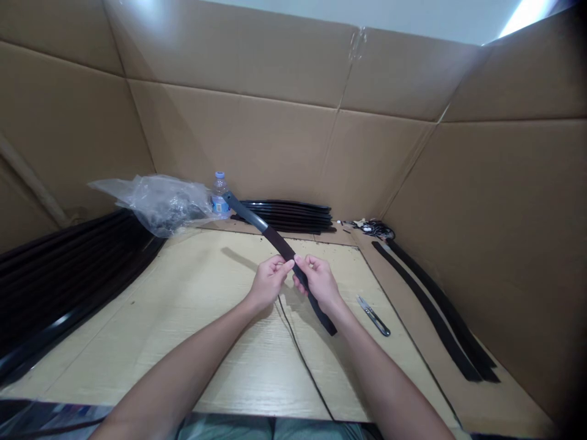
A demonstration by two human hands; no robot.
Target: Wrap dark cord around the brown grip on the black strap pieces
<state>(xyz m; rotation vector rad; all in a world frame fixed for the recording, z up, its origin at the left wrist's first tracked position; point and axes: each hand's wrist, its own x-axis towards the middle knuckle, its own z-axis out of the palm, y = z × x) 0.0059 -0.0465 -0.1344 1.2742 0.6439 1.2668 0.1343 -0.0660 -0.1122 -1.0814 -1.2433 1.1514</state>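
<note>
A long, dark, slightly curved strip (280, 243) is held slantwise above the table. Its far end is glossy grey-black with a small hole, the middle is matte dark brown, and the near end is black. My left hand (269, 280) is closed, thumb and fingers pinching at the strip's left edge. My right hand (318, 281) is closed around the strip just to the right, its thumb pressing on top. A thin dark cord (297, 346) runs from under my left hand down to the table's front edge; where its upper end sits is hidden. Thread snips (373, 316) lie right of my right hand.
Long black strips (68, 269) are piled at left beside a clear plastic bag (162, 201). A water bottle (221, 198) and stacked black pieces (287, 215) stand behind. Tangled cords (376, 228) and black curved strips (428, 299) lie right. Cardboard walls (247, 131) surround the table (183, 293).
</note>
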